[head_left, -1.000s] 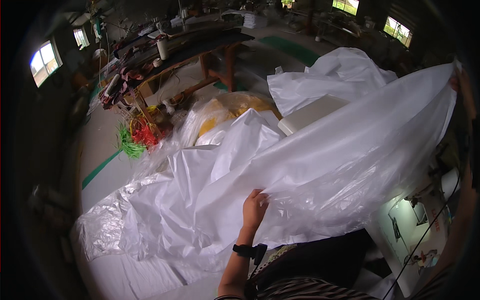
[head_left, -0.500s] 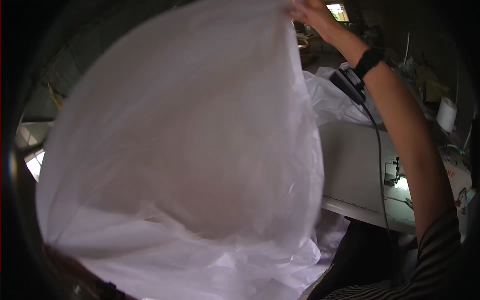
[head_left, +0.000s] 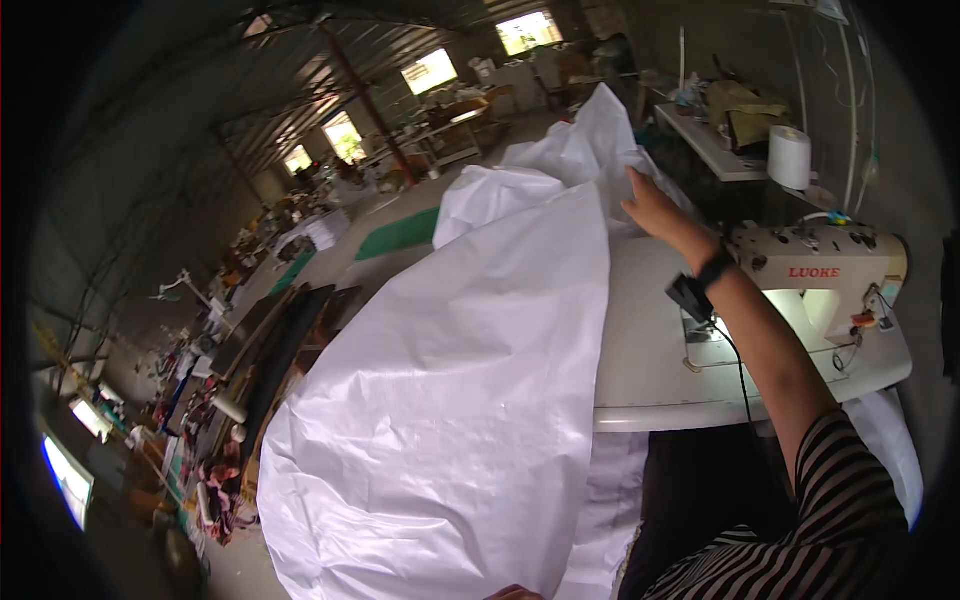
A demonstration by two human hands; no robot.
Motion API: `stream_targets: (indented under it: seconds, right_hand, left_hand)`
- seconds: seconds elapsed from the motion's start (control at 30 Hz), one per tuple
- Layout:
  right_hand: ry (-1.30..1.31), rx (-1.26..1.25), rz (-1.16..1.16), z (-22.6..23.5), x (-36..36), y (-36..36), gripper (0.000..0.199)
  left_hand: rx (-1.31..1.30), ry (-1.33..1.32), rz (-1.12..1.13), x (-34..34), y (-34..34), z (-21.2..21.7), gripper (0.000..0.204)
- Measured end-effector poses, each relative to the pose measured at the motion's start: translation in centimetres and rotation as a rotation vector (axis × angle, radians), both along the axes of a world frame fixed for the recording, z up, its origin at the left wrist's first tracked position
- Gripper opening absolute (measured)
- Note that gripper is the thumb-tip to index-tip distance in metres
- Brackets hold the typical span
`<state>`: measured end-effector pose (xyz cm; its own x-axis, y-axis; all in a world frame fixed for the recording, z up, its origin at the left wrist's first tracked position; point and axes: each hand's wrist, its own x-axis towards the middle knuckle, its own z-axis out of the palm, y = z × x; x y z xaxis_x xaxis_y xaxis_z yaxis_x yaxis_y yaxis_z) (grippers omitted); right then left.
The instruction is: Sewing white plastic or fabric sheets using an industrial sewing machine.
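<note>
A large white sheet (head_left: 450, 370), smooth and slightly shiny, spreads from the lower edge up along the left of a sewing table, with a bunched, peaked part (head_left: 560, 150) at its far end. My right hand (head_left: 660, 210) reaches forward over the table, its fingers closed at the far part of the sheet; the fingertips are partly lost against the white folds. A black band with a small black device (head_left: 690, 297) and a cable is on that wrist. Only a sliver of my left hand (head_left: 515, 593) shows on the sheet at the lower edge, its fingers hidden.
A white sewing machine (head_left: 830, 265) stands lit on the pale tabletop (head_left: 640, 330) to the right. Behind it is a white thread cone (head_left: 790, 157). Left of the sheet lie long dark boards (head_left: 280, 345) and piled cloth. Green mats (head_left: 400, 235) lie on the floor farther off.
The sheet, raised high across the view before, has come down and lies lower and flatter. My right hand has dropped from the top toward the table. The view has shifted, revealing the room and whole machine.
</note>
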<state>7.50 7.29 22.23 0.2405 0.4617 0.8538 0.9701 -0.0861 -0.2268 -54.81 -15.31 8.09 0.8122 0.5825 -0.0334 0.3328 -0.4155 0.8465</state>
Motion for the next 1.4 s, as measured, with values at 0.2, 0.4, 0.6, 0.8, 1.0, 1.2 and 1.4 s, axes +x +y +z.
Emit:
stream_targets:
  seconds: [0.2, 0.4, 0.6, 0.8, 1.0, 1.2, 1.4]
  right_hand:
    - [0.624, -1.044, 0.641, -13.8, -11.1, -24.8, 0.043]
    - [1.381, -1.061, 0.680, -20.1, -18.8, -23.0, 0.073]
    - [1.146, -1.034, 0.676, -26.5, -19.2, -22.1, 0.067]
    - [1.144, -1.172, 0.853, -28.8, -17.9, -27.9, 0.051]
    - [1.363, -1.142, 0.802, -29.6, -16.5, -32.3, 0.058]
    - [1.480, -0.989, 0.833, -33.4, -19.6, -32.2, 0.043]
    - [0.681, -1.313, 0.617, -20.0, -14.4, -35.9, 0.038]
  left_hand:
    - [-0.421, 0.063, -0.296, 8.9, 1.2, -4.9, 0.022]
    - [-0.514, 0.233, -0.473, 16.3, -1.3, -8.3, 0.023]
    - [-0.650, 0.262, -0.705, 18.6, 3.1, -4.2, 0.035]
    - [0.974, 0.020, 0.024, 26.3, 25.3, -0.2, 0.056]
    - [0.930, 0.348, 0.062, 39.0, 31.2, -7.5, 0.068]
    - [0.914, 0.191, -0.015, 45.3, 28.2, -9.5, 0.068]
    - [0.942, 0.164, -0.011, 45.1, 25.9, -9.3, 0.068]
